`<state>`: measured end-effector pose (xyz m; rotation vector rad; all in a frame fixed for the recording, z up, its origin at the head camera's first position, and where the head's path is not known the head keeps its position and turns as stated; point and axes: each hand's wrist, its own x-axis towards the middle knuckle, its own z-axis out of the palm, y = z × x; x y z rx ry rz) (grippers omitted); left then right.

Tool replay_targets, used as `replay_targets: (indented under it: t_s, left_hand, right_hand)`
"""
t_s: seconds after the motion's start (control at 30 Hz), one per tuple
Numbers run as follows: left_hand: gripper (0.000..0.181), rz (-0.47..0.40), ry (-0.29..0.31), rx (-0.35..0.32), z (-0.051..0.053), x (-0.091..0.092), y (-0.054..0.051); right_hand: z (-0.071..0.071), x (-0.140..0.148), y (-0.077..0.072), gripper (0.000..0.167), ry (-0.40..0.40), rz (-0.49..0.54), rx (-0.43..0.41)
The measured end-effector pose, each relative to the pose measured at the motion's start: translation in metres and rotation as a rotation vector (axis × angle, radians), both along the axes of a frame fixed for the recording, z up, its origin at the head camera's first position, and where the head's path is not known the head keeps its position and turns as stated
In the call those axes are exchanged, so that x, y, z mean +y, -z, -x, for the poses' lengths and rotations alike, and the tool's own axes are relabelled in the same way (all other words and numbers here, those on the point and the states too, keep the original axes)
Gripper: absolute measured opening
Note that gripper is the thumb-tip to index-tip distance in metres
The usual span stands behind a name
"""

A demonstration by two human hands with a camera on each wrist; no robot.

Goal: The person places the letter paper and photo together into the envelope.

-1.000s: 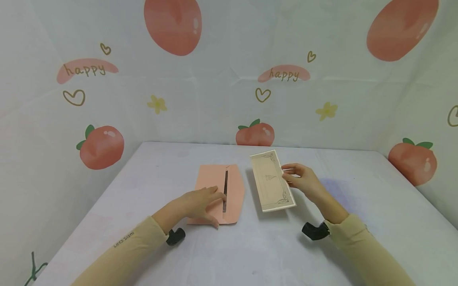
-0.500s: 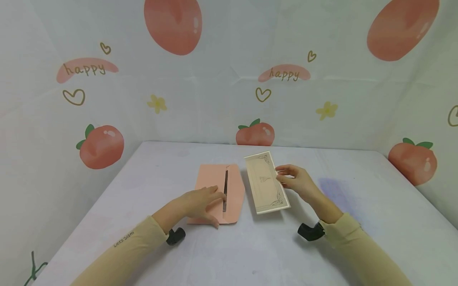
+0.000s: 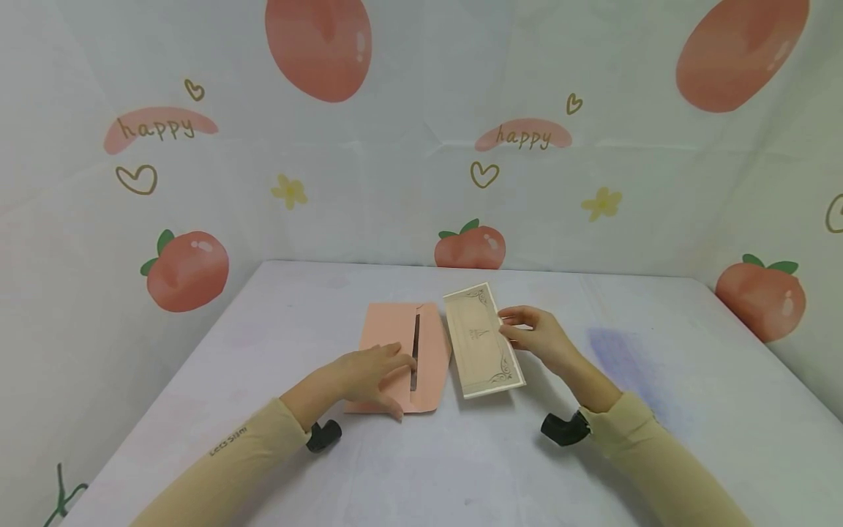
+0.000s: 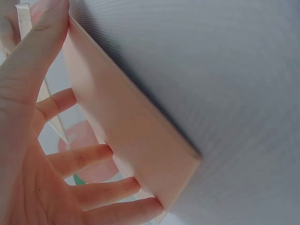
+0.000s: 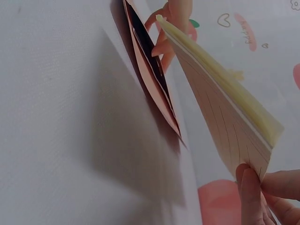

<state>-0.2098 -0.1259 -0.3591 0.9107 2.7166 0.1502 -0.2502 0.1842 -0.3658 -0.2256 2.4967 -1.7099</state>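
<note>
A pink envelope [image 3: 431,351] lies flat on the table, its flap side to the right and a dark slit showing at its mouth. My left hand [image 3: 369,373] rests on it with fingers spread; one fingertip is at the slit. In the left wrist view the fingertips and thumb touch the envelope [image 4: 117,112]. My right hand [image 3: 536,337] pinches a cream card [image 3: 477,344] by its right edge, between thumb and fingers. The card has printed corner scrolls and a small central drawing. It is held tilted, close to the flap. In the right wrist view the card [image 5: 220,108] looks folded in layers, with lines on its outer face.
The white-covered table [image 3: 421,468] has a bluish patch [image 3: 619,359] to the right. A fruit-printed cloth [image 3: 395,183] hangs behind it. Black pieces [image 3: 565,430] stick out under both cuffs. A green string [image 3: 62,498] lies at the lower left.
My right hand has carried the card leftward and slightly toward me, up to the envelope's flap. The left hand and the envelope have stayed where they were.
</note>
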Motion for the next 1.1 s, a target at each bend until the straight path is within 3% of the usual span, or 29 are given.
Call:
replay_targets:
  t_s: [1.1]
  left_hand:
    - [0.075, 0.013, -0.038, -0.017, 0.002, 0.001, 0.001]
  right_hand:
    - [0.002, -0.025, 0.006, 0.040, -0.039, 0.081, -0.033]
